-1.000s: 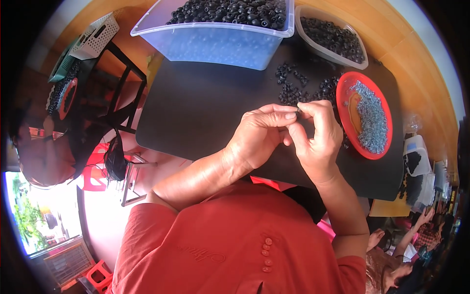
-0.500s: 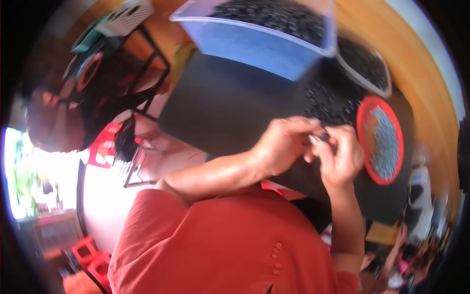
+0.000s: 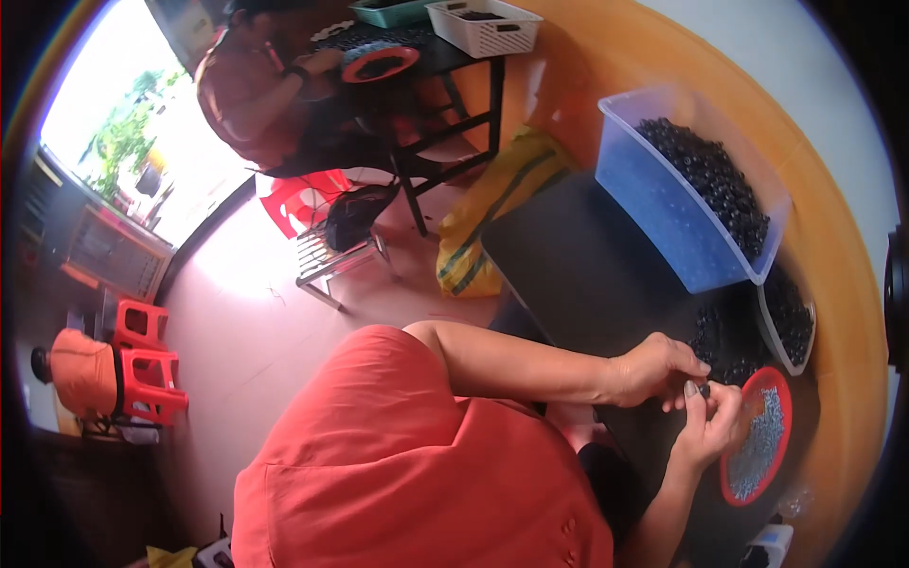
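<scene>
One small dark piece is seen between the two hands, above the black bench. It appears to be pinched by the right hand, at the very tips of thumb and forefinger, so no gap is left between it and this grip. The left hand is placed just beside it, to the left, with its fingers curled; whether anything is held there cannot be told. The right hand is judged to be the nearer one. Because the piece is so small and partly covered, its long axis and the way it points cannot be told. Loose black pieces are scattered beyond the hands, and a red plate is found to the right.
</scene>
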`<state>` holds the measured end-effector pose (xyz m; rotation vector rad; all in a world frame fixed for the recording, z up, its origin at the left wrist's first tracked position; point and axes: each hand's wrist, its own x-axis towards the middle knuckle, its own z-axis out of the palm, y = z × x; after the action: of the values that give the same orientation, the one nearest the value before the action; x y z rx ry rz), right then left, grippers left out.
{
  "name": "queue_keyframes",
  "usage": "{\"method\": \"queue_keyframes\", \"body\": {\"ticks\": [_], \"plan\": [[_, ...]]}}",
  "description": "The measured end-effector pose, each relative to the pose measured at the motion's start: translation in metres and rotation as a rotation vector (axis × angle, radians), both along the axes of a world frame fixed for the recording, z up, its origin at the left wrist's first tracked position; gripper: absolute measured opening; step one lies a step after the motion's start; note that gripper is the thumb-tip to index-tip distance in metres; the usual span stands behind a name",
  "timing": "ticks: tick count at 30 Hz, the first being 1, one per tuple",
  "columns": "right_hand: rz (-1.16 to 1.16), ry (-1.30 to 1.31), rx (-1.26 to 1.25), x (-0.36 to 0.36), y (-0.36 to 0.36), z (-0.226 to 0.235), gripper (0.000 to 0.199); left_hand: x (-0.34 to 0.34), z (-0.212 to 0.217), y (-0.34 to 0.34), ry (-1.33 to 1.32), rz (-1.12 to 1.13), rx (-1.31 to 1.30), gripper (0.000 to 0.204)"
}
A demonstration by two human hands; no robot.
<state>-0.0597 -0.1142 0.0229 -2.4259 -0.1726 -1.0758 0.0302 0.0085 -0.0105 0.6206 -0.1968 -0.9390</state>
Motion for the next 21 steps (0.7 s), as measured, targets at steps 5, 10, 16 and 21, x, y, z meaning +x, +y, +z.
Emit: {"method": "queue_keyframes", "body": {"ticks": [5, 10, 16, 21], "plan": [[-0.100, -0.024, 0.060, -0.012, -0.010, 0.003, 0.018, -0.006, 0.002, -0.005, -0.110, 0.020, 0.059, 0.029], [0.005, 0.058, 0.351, -0.021, -0.001, 0.016, 0.020, -0.008, 0.003, -0.003, -0.185, 0.052, 0.075, 0.030], [0.066, 0.063, 0.374, -0.027, -0.006, 0.019, 0.019, -0.010, -0.004, -0.009, -0.453, 0.091, 0.166, 0.025], [0.113, -0.014, 0.347, -0.028, -0.003, 0.022, 0.016, -0.014, -0.001, -0.009, -0.620, 0.125, 0.226, 0.023]]}}
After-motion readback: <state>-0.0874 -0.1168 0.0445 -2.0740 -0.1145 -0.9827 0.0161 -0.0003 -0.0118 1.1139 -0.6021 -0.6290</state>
